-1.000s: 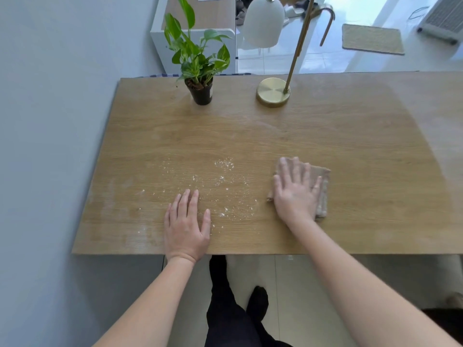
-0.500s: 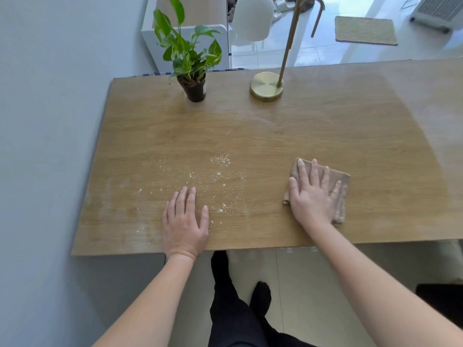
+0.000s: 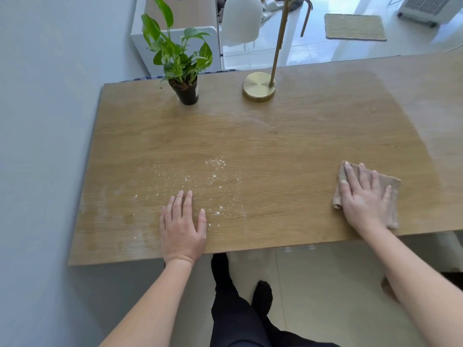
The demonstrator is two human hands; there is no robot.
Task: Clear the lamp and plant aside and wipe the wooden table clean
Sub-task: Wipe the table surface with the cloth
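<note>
Two bare hands lie flat on the wooden table (image 3: 300, 136). The right hand (image 3: 363, 199) presses a folded beige cloth (image 3: 392, 189) against the wood near the front edge. Its fingers are straight and slightly spread, none curled round the fabric, and the cloth shows on both sides of the hand. The left hand (image 3: 183, 226) rests palm down well apart from it, fingers straight and close together, thumb out, holding nothing. White crumbs (image 3: 215, 162) are scattered just beyond and beside the left fingertips, with pale smears toward the table's left end. At the far edge stand the plant (image 3: 180, 53) in its black pot (image 3: 188, 93) and, to its right, the lamp (image 3: 259, 86) on a round brass base, its white shade (image 3: 240, 18) high at the top of the view. Both stand upright, apart from each other
</note>
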